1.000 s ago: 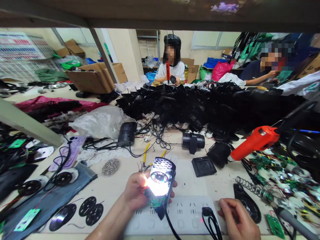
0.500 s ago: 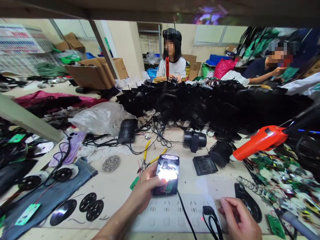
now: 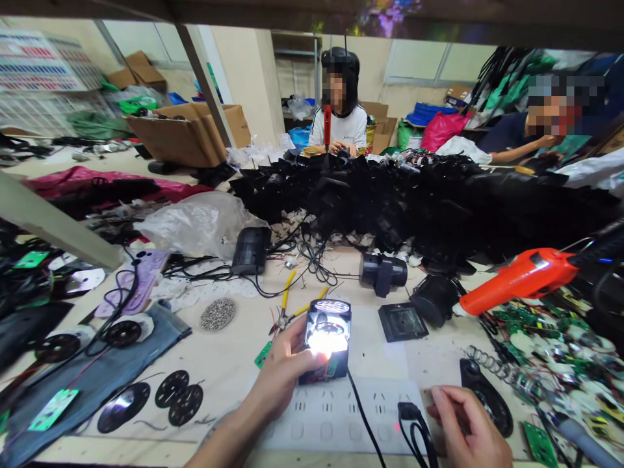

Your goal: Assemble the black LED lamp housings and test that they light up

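Note:
My left hand grips a black lamp housing by its left side, with my thumb over the front. A bright white light glows inside it, and its black cable runs down across a white power strip. My right hand rests beside the strip's right end, fingers loosely curled and apart, with nothing seen in them. Near it a black plug sits in the strip by a small red light. Yellow-handled pliers lie behind my left hand. To the right is a square black cover.
An orange-red electric screwdriver leans in from the right, above heaped green circuit boards. Black housings and a large dark pile lie farther back. Perforated black discs are at left. A co-worker sits opposite.
My view has shifted slightly. The coloured light patches on the overhead board have moved left and changed. Both hands keep nearly the same pose, the left still around the lit housing.

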Tool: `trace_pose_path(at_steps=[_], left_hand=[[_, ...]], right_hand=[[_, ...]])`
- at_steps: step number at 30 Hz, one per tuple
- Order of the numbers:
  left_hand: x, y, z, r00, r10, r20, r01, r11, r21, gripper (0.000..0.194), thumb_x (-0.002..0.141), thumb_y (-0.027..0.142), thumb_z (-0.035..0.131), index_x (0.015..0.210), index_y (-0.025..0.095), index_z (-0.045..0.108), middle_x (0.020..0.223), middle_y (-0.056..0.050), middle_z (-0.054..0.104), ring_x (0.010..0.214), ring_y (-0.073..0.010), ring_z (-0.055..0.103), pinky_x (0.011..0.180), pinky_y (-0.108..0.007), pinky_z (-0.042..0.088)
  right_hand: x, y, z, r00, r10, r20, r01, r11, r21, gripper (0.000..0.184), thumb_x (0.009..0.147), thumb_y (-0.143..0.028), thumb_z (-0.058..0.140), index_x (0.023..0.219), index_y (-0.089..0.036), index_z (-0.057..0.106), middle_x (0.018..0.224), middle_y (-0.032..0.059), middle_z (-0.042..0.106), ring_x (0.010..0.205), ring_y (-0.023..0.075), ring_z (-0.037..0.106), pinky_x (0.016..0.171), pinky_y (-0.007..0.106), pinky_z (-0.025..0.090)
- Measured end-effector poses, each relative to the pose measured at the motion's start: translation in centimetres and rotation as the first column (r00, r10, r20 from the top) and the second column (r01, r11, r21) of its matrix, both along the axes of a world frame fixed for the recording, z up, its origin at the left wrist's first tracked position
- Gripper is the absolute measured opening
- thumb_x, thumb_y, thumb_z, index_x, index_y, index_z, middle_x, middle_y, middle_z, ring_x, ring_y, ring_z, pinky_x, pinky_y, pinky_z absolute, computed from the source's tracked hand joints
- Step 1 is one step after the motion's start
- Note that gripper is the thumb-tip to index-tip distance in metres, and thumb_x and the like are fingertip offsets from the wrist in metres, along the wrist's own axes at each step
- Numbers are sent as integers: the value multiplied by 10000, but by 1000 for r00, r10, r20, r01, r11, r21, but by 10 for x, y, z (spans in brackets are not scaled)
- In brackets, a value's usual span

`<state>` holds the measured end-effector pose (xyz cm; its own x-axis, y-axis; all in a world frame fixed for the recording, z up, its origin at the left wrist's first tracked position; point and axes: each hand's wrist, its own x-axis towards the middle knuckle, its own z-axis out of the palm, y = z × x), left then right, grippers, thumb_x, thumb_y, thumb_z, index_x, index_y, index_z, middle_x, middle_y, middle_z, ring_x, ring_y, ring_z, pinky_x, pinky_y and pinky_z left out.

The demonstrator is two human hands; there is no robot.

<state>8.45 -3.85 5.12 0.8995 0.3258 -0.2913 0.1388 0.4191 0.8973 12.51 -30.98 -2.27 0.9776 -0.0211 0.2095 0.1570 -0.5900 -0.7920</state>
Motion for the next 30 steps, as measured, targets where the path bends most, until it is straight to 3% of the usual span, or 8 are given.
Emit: trace_pose_path(at_steps=[8, 13, 16, 19, 22, 24, 27, 30], left_hand=[[2, 0, -5, 1000, 5, -7, -6, 997, -78, 389, 538, 173, 728, 927, 164, 736, 674, -7, 653, 747, -208, 586, 647, -260, 433], [2, 0, -3, 1000, -3, -12, 2, 994, -114, 275, 565, 200, 716, 836, 155, 710, 604, 12, 616, 574, -135, 491, 551, -240, 367], [2, -1, 2, 997, 11, -76, -22, 988, -154, 168, 569, 221, 713, 719, 160, 668, 567, 30, 582, 528, -108, 464, 519, -227, 343], [3, -1, 4, 987, 43, -156, -80, 967, -240, 157, 569, 212, 719, 704, 160, 658, 616, 22, 623, 567, -122, 536, 560, -233, 417], [6, -2, 4, 966, 80, -245, -161, 929, -332, 146, 611, 182, 709, 747, 154, 663, 660, 2, 669, 583, -145, 593, 591, -269, 493], [7, -3, 4, 954, 84, -287, -190, 911, -366, 120, 657, 162, 685, 774, 156, 657, 643, 1, 671, 553, -156, 603, 572, -290, 518], [9, -4, 6, 954, 72, -292, -188, 902, -390, 105, 712, 145, 646, 817, 157, 653, 646, -4, 681, 536, -164, 613, 557, -305, 537], [8, -5, 8, 958, 86, -275, -193, 900, -392, 103, 719, 137, 640, 820, 152, 650, 672, -9, 692, 553, -155, 621, 559, -282, 535]], right_hand=[[-1, 1, 2, 1000, 1, 2, -1, 1000, -11, 489, 877, -670, 487, 778, -219, 647, 687, 28, 686, 597, 201, 670, 625, 287, 503], [1, -1, 3, 1000, 7, 28, -7, 1000, -1, 468, 879, -643, 506, 782, -210, 654, 729, 37, 693, 604, 199, 678, 614, 283, 513], [3, -4, 15, 994, 18, 105, -11, 998, -65, 452, 886, -620, 510, 789, -205, 662, 751, 50, 699, 609, 200, 672, 611, 288, 512], [-1, 1, 38, 968, 8, 251, 28, 990, -139, 385, 912, -555, 518, 833, -206, 662, 790, 70, 706, 661, 209, 666, 663, 304, 519], [-7, 19, 64, 939, 123, 322, -67, 981, -180, 275, 955, -452, 508, 880, -219, 634, 828, 72, 703, 745, 219, 679, 716, 313, 537], [-9, 36, 75, 888, 306, 344, -240, 945, -221, 185, 977, -363, 498, 948, -219, 611, 854, 69, 694, 769, 205, 686, 696, 291, 551], [-10, 62, 77, 795, 495, 351, -414, 866, -282, 184, 980, -316, 508, 1098, -187, 565, 863, 68, 669, 751, 179, 679, 663, 259, 566], [-11, 78, 69, 806, 501, 316, -416, 858, -301, 288, 993, -383, 470, 1169, -161, 526, 828, 61, 653, 730, 182, 676, 655, 273, 581]])
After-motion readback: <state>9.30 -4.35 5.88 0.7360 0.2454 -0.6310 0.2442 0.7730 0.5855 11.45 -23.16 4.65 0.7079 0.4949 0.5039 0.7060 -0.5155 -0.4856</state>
